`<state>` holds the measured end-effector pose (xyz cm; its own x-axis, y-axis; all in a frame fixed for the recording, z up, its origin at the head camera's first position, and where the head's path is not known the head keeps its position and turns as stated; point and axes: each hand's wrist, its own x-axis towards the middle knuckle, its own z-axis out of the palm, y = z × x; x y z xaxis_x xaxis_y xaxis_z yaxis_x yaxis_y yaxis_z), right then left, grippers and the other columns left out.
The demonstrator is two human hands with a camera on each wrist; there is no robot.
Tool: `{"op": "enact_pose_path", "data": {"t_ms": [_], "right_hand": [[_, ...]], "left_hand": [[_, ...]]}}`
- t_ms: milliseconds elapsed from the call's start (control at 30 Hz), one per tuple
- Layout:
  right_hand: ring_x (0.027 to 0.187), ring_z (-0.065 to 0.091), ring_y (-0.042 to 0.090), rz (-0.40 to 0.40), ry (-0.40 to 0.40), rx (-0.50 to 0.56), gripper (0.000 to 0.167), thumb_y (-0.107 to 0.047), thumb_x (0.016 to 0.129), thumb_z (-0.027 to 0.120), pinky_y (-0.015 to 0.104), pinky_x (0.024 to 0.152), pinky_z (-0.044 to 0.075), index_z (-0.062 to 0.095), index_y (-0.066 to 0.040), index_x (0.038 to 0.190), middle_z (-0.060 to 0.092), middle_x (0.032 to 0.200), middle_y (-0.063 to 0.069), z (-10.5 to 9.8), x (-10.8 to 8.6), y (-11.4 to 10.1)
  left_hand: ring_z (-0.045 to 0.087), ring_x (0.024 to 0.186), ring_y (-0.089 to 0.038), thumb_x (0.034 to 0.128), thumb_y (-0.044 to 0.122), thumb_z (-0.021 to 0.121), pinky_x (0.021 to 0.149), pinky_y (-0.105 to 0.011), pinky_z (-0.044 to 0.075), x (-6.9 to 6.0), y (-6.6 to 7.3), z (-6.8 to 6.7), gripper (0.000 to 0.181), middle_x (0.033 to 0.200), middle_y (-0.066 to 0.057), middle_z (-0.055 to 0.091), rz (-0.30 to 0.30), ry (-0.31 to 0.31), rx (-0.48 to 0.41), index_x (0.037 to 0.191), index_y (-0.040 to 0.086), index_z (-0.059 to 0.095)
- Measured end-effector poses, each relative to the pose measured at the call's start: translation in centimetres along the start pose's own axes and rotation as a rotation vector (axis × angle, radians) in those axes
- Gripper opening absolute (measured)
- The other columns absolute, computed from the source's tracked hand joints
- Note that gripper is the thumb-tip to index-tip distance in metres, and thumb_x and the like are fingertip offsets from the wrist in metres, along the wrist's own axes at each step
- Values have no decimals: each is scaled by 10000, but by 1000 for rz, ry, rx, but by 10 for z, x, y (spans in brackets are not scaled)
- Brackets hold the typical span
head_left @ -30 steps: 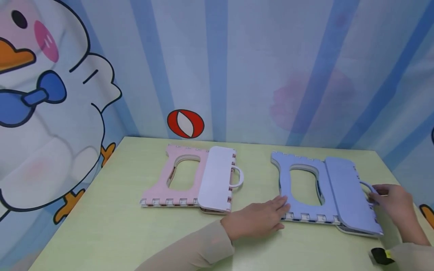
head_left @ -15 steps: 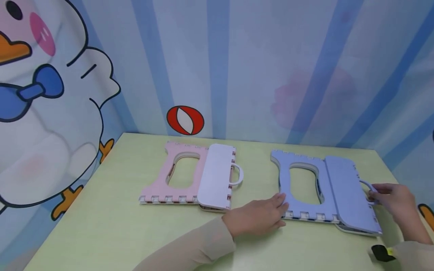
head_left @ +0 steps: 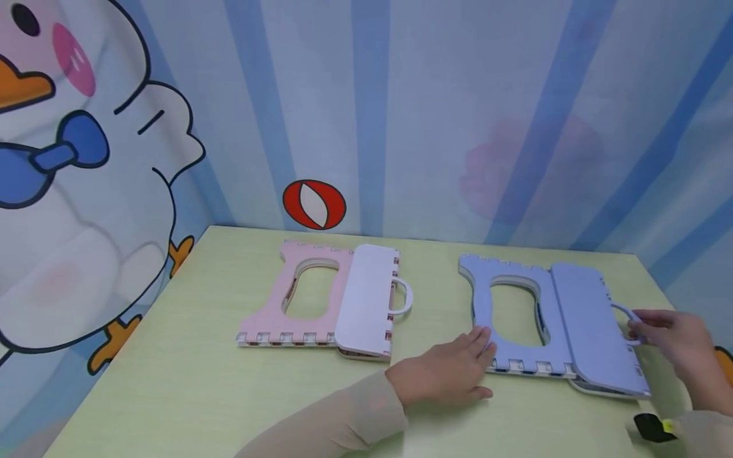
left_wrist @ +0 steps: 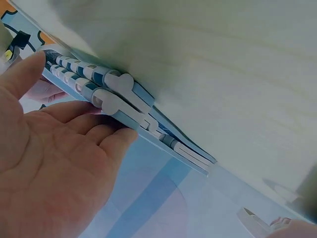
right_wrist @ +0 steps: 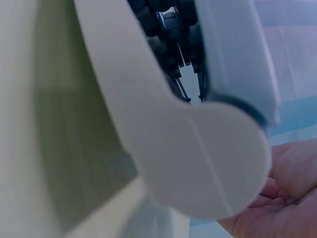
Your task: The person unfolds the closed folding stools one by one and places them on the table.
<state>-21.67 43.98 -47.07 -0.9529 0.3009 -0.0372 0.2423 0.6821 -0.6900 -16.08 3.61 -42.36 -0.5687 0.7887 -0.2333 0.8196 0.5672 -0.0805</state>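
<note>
Your right hand [head_left: 678,340] pinches the handle [head_left: 624,309] between thumb and fingers; your left hand [head_left: 452,372] is spread, its fingertips lying on the blue stool [head_left: 590,327] at its near left corner. That stool lies folded flat on the right part of the table [head_left: 200,369]. You seem to be steadying or squaring it by both ends; the next move probably calls for a matched touch, so that it doesn't swivel. Its long axis runs left to right, slanting a little towards you at the right, and the handle points right. Well apart on its left, the pink stool [head_left: 363,305] also points its handle right.
</note>
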Motion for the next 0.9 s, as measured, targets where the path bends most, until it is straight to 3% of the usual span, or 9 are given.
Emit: {"op": "enact_pose_path", "data": {"t_ms": [133, 333, 500, 600, 667, 733, 800, 833, 900], "right_hand": [[613, 622, 62, -9, 7, 15, 370, 4, 1013, 533, 280, 536, 566, 474, 243, 1289, 667, 904, 308, -10, -15, -27], [600, 565, -60, -106, 34, 19, 380, -15, 1030, 499, 248, 567, 565, 456, 261, 1288, 673, 891, 289, -23, -36, -56], [612, 553, -105, -141, 79, 67, 415, -67, 1048, 476, 152, 568, 517, 440, 248, 1315, 609, 762, -125, -30, -38, -67], [623, 531, -140, -128, 110, 97, 378, -109, 1052, 481, 318, 822, 561, 509, 189, 1282, 494, 721, -301, -32, -38, -73], [631, 518, -152, -131, 125, 126, 317, -122, 1051, 487, 504, 990, 471, 562, 128, 1230, 479, 715, -338, -34, -40, -77], [645, 513, -158, -138, 135, 143, 196, -131, 1050, 494, 629, 1057, 344, 611, -5, 1143, 478, 722, -357, -36, -41, -83], [654, 517, -153, -164, 141, 163, 131, -118, 1046, 502, 523, 1097, 356, 625, -94, 1081, 488, 733, -360, -37, -42, -89], [657, 522, -150, -180, 144, 168, 140, -110, 1044, 504, 400, 1085, 390, 624, -182, 1036, 495, 737, -362, -38, -42, -92], [665, 532, -145, -205, 150, 173, 191, -109, 1038, 519, 291, 1054, 394, 595, -280, 999, 508, 746, -359, -40, -42, -99]], "left_hand": [[-34, 1511, -231, 1006, 632, 356, 1190, -251, 85, 0, 3, 0, 845, 1653, -142, -2, -24, -28, -25, 1602, 89, 103], [-77, 1506, -234, 954, 697, 413, 1176, -228, 46, 0, 5, 0, 946, 1651, -134, -53, -45, -34, -83, 1606, 112, 54], [-97, 1501, -243, 965, 682, 406, 1171, -222, 44, 0, 2, -1, 942, 1645, -150, -80, -40, -30, -119, 1602, 100, 29], [-99, 1500, -243, 969, 671, 413, 1170, -221, 57, -1, 0, -1, 941, 1643, -153, -91, -37, -29, -144, 1600, 96, 17], [-107, 1498, -238, 971, 661, 421, 1169, -221, 74, -1, 0, -1, 942, 1642, -150, -104, -38, -32, -161, 1599, 97, 4], [-119, 1495, -229, 974, 653, 423, 1164, -216, 101, -2, 0, -2, 938, 1641, -144, -119, -40, -33, -181, 1598, 103, -11], [-135, 1490, -225, 978, 641, 429, 1157, -212, 121, -2, -1, -2, 935, 1637, -142, -139, -42, -35, -206, 1596, 104, -24], [-145, 1487, -222, 981, 633, 430, 1155, -209, 126, -3, -1, -2, 932, 1635, -141, -150, -43, -36, -222, 1594, 106, -33], [-154, 1483, -223, 986, 621, 434, 1153, -206, 121, -4, -2, -2, 929, 1630, -146, -161, -43, -33, -246, 1591, 104, -46]]}}
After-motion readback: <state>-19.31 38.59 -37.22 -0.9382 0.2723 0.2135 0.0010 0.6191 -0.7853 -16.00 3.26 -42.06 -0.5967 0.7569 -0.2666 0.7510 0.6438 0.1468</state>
